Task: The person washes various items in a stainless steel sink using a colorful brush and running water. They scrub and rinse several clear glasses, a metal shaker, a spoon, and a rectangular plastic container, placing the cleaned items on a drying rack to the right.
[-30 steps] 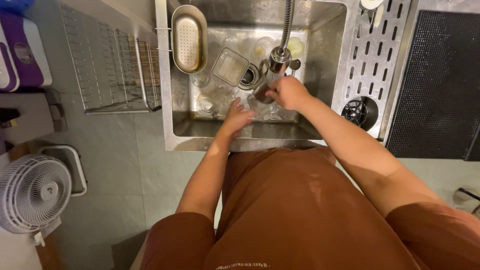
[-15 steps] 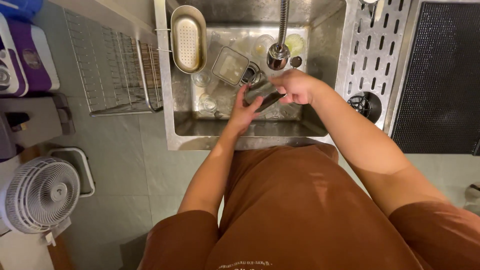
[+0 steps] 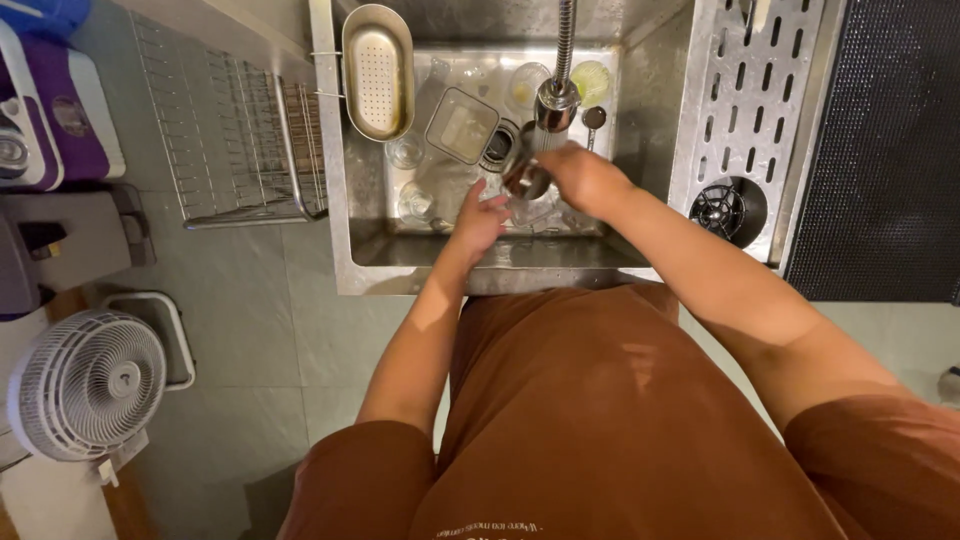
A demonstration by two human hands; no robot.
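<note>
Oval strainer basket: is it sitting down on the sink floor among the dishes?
No. The oval strainer basket hangs on the left rim of the sink, above the glasses on the bottom.

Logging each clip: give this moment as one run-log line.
right hand: holds small dark cup under faucet | left hand: open, in sink, beside cup
</note>
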